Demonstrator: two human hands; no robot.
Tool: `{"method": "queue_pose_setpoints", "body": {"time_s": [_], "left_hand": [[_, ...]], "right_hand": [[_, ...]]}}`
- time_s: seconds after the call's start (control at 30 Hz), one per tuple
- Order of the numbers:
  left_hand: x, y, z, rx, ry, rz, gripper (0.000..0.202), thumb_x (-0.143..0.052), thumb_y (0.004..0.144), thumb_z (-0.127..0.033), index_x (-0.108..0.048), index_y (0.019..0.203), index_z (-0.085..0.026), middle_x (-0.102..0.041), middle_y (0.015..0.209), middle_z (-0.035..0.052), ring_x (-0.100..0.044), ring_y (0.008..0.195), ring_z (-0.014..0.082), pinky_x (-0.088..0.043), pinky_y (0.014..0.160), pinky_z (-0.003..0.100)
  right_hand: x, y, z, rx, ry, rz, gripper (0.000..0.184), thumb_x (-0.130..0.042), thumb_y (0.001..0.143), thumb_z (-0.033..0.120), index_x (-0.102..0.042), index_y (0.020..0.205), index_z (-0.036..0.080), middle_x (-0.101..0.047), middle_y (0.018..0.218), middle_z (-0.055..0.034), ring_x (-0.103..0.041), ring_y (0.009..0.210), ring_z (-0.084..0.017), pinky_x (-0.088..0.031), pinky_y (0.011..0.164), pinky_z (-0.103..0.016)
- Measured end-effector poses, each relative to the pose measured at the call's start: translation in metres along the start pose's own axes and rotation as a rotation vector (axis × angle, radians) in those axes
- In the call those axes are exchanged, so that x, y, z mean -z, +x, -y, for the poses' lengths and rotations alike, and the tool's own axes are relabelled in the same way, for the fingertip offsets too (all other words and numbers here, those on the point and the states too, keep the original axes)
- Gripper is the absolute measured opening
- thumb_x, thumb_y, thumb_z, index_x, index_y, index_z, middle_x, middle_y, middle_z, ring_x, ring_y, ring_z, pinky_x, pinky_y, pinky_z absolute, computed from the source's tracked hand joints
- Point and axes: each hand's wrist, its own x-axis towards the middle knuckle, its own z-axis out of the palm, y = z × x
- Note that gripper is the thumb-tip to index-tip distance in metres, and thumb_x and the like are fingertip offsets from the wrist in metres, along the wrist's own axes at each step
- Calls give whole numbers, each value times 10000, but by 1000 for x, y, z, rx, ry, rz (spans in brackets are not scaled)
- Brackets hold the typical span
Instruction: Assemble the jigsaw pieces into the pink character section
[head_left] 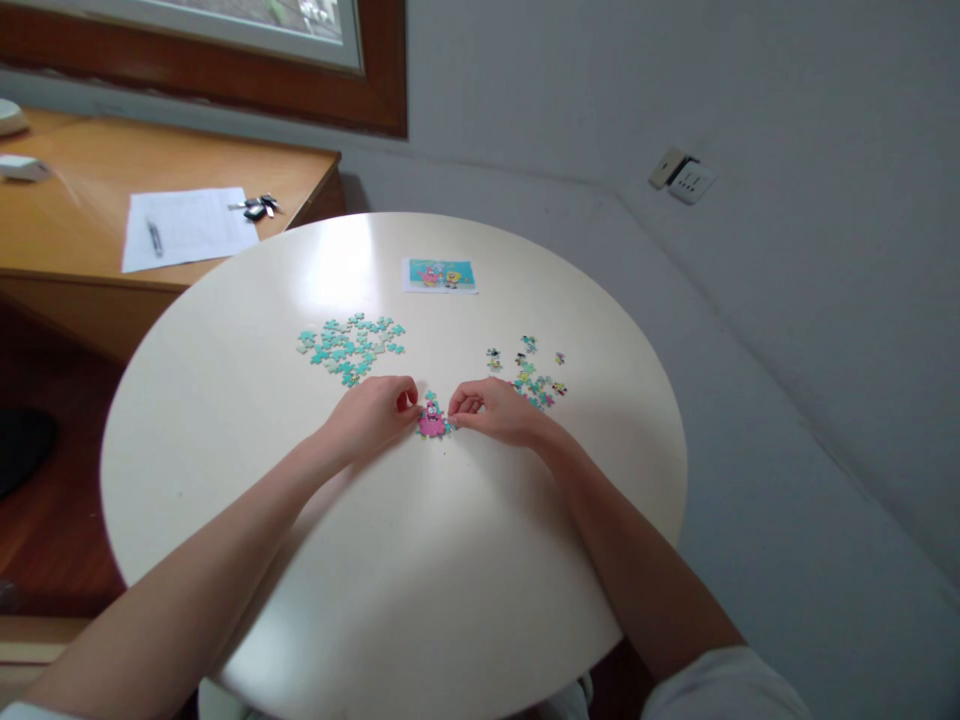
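Observation:
A small joined section of jigsaw puzzle (431,424), mostly pink with a cartoon face and teal bits at its edges, lies on the white round table (405,560). My left hand (380,408) is at its left edge, fingers curled and thumb tip against the section. From the other side my right hand (491,408) pinches a small teal puzzle piece (451,426) at the section's right edge; the fingertips partly hide it. Loose teal pieces (352,345) are spread beyond my left hand. Mixed-colour pieces (534,385) lie beyond my right hand, some partly covered by it.
A picture card (441,276) of two cartoon figures lies toward the table's far side. On the wooden desk (82,230) at left are a paper sheet (191,228), a pen (154,238) and keys (260,207). A wall with a socket (691,181) stands to the right.

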Motion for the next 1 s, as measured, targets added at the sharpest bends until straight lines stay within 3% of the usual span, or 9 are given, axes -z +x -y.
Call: {"method": "queue_pose_setpoints", "body": {"time_s": [1.0], "left_hand": [[2, -1, -2, 17, -8, 14, 173, -473, 757, -307, -600, 754, -191, -646, 745, 26, -544, 639, 163, -324, 529, 245]], "right_hand": [[-4, -2, 7, -75, -52, -13, 57, -578, 690, 87, -595, 668, 137, -622, 607, 9, -579, 598, -90, -436, 584, -193]]}}
